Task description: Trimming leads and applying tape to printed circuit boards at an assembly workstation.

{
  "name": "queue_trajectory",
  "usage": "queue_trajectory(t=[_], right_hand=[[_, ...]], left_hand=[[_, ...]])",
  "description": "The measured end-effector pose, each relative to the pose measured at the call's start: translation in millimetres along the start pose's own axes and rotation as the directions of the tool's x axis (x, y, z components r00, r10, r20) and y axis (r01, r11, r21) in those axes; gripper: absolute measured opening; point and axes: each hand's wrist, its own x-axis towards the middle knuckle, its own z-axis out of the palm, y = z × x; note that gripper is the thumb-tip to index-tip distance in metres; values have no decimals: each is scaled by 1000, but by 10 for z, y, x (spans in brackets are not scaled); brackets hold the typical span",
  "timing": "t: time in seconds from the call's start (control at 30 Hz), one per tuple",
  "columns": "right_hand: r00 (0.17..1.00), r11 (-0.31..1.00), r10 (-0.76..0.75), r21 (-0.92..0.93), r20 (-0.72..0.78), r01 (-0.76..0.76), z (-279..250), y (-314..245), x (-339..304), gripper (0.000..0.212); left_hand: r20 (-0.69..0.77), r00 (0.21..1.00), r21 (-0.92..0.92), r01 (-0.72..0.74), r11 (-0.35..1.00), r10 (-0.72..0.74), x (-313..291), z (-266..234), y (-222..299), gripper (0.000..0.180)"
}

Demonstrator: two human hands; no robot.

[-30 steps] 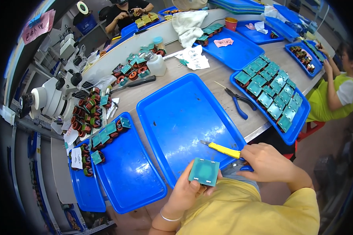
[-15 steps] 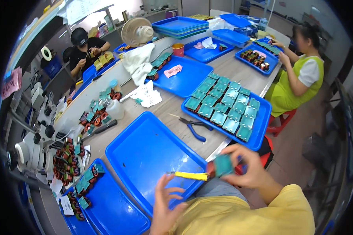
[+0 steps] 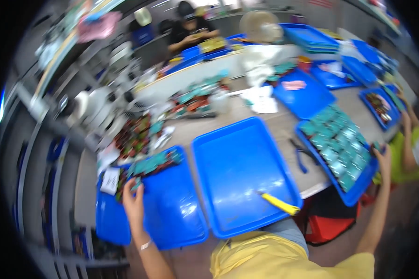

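On the left, my left hand (image 3: pixel 134 207) has its fingertips closed around a small teal-topped component (image 3: pixel 136 185), at the near end of a row of similar parts (image 3: pixel 156 162) on a blue tray (image 3: pixel 172 214). Far to the right, my right hand (image 3: pixel 384 162) pinches another teal-topped part (image 3: pixel 376 147) at the right edge of a tray (image 3: pixel 351 200) filled with rows of teal-topped components (image 3: pixel 335 139). A yellow-handled cutter (image 3: pixel 280 203) lies in the blue tray (image 3: pixel 246 162) in front of me, apart from both hands. Motion blur softens the fingers.
Blue-handled pliers (image 3: pixel 302 158) lie between the middle and right trays. A heap of components (image 3: pixel 134 135) and a bottle (image 3: pixel 219 102) stand at the back left. A red stool (image 3: pixel 333 228) is below the right tray. Co-workers sit across and at the right.
The view has swung left. My hands have moved far apart, the left to the left tray, the right with its component to the right tray. The yellow cutter now lies in the middle tray.
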Motion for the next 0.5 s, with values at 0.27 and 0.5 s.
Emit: queue_trajectory(t=[0.27, 0.5], right_hand=[[955, 955, -25, 291, 294, -64, 251, 406, 327, 26], [987, 966, -155, 205, -33, 159, -219, -332, -89, 20]], left_hand=[[-38, 987, 646, -93, 757, 154, 164, 6, -266, 60], [-71, 993, 759, -7, 651, 93, 142, 27, -237, 65]])
